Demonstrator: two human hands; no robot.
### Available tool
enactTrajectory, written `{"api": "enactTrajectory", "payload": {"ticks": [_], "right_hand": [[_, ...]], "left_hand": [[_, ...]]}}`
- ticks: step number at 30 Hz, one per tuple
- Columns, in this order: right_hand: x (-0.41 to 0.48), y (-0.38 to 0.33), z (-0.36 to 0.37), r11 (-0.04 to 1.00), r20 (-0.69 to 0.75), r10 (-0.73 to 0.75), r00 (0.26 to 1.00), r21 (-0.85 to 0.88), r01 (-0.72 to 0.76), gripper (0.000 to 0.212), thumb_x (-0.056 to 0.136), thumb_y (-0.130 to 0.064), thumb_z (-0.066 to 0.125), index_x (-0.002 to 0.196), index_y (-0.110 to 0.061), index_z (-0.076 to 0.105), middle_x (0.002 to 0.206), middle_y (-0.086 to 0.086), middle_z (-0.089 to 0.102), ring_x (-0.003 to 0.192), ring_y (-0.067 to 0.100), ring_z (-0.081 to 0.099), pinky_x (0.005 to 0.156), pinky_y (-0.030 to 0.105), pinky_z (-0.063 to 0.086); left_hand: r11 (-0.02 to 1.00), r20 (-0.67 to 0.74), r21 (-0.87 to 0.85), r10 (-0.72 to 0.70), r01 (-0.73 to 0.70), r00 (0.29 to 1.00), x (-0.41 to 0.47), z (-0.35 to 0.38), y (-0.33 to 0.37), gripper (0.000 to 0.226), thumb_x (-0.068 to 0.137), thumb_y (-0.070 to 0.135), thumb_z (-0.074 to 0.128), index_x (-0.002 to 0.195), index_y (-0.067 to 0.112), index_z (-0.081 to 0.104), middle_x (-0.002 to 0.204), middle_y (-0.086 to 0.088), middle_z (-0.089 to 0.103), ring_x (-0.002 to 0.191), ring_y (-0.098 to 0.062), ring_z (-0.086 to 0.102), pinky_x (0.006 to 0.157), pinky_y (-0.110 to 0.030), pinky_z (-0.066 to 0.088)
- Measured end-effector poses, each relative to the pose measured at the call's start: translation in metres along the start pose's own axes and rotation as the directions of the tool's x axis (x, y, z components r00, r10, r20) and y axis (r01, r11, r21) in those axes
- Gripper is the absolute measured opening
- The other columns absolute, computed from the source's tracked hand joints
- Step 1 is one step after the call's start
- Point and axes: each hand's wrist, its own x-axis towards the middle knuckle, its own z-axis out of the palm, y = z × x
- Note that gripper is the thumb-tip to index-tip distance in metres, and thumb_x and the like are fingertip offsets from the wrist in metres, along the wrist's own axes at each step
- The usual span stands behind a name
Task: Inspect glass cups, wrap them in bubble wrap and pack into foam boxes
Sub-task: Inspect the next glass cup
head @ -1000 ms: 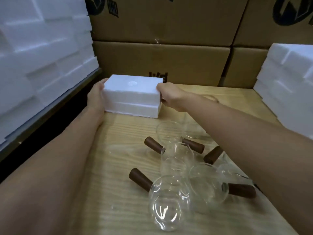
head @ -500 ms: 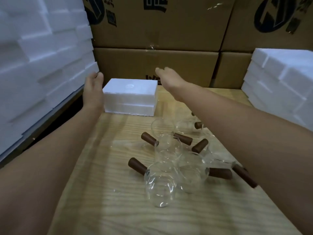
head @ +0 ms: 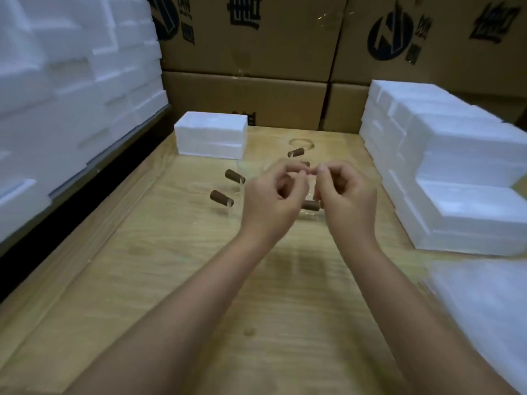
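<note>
Several clear glass cups with brown handles [head: 234, 176] lie in a cluster on the wooden table [head: 171, 266]; motion blur makes the glass hard to see. My left hand [head: 271, 201] and my right hand [head: 348, 198] hover close together over the cluster, fingers curled and fingertips nearly meeting. One brown handle [head: 310, 205] shows between my hands. Whether either hand grips a cup is unclear. A closed white foam box [head: 211, 135] sits at the table's far left, apart from both hands.
Stacked foam boxes [head: 456, 172] stand along the right edge, and more foam [head: 57, 95] is piled on the left. Cardboard cartons [head: 256, 104] wall the back. A pile of bubble wrap [head: 484, 303] lies at the near right.
Both hands let go of the foam box at the far left and drew back to the middle, over the cups. The camera view has tilted and pulled back.
</note>
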Motion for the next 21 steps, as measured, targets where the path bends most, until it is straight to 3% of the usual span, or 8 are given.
{"api": "enactTrajectory", "payload": {"ticks": [4,8,10,13,15,16,18,21], "right_hand": [[-0.058,0.037,-0.018,0.983,-0.045,0.175,0.984,-0.056,-0.177,0.022,0.090,-0.012,0.059,0.072,-0.024,0.063,0.060,-0.012,0.061,0.058,0.005,0.055,0.056,0.022,0.044],[-0.064,0.056,-0.016,0.951,-0.020,0.295,0.955,-0.093,-0.295,0.019,0.089,-0.010,0.059,0.072,-0.017,0.061,0.073,0.009,0.069,0.068,0.017,0.062,0.065,0.034,0.049],[-0.061,0.059,-0.014,0.940,-0.037,0.315,0.948,-0.125,-0.317,0.017,0.088,-0.012,0.059,0.072,-0.016,0.062,0.072,0.008,0.068,0.066,0.013,0.060,0.065,0.031,0.048],[-0.053,0.062,-0.017,0.947,-0.186,0.216,0.958,-0.197,-0.252,0.015,0.088,-0.018,0.061,0.074,-0.024,0.058,0.068,-0.005,0.060,0.063,0.002,0.053,0.058,0.010,0.037],[-0.038,0.065,-0.022,0.945,-0.314,0.175,0.933,-0.214,-0.249,0.009,0.088,-0.026,0.062,0.089,-0.022,0.055,0.082,-0.001,0.056,0.075,0.009,0.052,0.060,0.011,0.034],[-0.029,0.068,-0.025,0.933,-0.338,0.189,0.922,-0.230,-0.275,0.018,0.087,-0.032,0.063,0.096,-0.021,0.052,0.090,0.000,0.054,0.081,0.011,0.051,0.060,0.014,0.033],[-0.013,0.073,-0.028,0.889,-0.290,0.242,0.926,-0.316,-0.331,0.033,0.085,-0.039,0.065,0.105,-0.019,0.048,0.097,0.000,0.053,0.089,0.012,0.049,0.064,0.021,0.032],[-0.004,0.081,-0.027,0.848,-0.181,0.281,0.943,-0.413,-0.332,0.032,0.084,-0.036,0.068,0.100,-0.021,0.045,0.081,-0.008,0.054,0.085,0.016,0.053,0.066,0.029,0.034]], "left_hand": [[0.977,0.093,0.089,-0.201,0.193,0.975,-0.062,0.018,-0.019,0.012,0.088,0.012,0.063,0.083,0.021,0.069,0.041,0.011,0.042,0.041,-0.004,0.038,0.050,-0.022,0.033],[0.944,0.177,0.262,-0.252,0.202,0.951,-0.072,0.021,-0.029,0.009,0.088,0.017,0.064,0.084,0.023,0.069,0.041,0.010,0.044,0.043,-0.004,0.042,0.057,-0.030,0.040],[0.937,0.166,0.277,-0.263,0.211,0.950,-0.071,0.021,-0.030,0.014,0.088,0.017,0.063,0.080,0.028,0.063,0.041,0.011,0.046,0.044,-0.003,0.044,0.061,-0.031,0.043],[0.940,0.152,0.266,-0.261,0.215,0.953,-0.071,0.020,-0.032,0.017,0.087,0.012,0.062,0.078,0.027,0.061,0.041,0.015,0.047,0.044,-0.003,0.044,0.061,-0.028,0.040],[0.944,0.153,0.254,-0.252,0.209,0.956,-0.070,0.021,-0.035,0.014,0.088,0.011,0.062,0.079,0.021,0.064,0.041,0.015,0.045,0.045,-0.005,0.044,0.058,-0.025,0.037],[0.946,0.153,0.248,-0.252,0.209,0.956,-0.069,0.021,-0.036,0.012,0.088,0.011,0.062,0.080,0.019,0.066,0.041,0.014,0.044,0.046,-0.006,0.043,0.058,-0.023,0.036],[0.947,0.152,0.241,-0.255,0.214,0.955,-0.068,0.022,-0.038,0.010,0.088,0.011,0.061,0.082,0.017,0.067,0.041,0.013,0.043,0.046,-0.007,0.042,0.056,-0.020,0.035],[0.942,0.148,0.235,-0.276,0.238,0.950,-0.068,0.022,-0.040,0.011,0.089,0.012,0.061,0.082,0.018,0.067,0.041,0.011,0.043,0.045,-0.007,0.043,0.055,-0.019,0.036]]}}
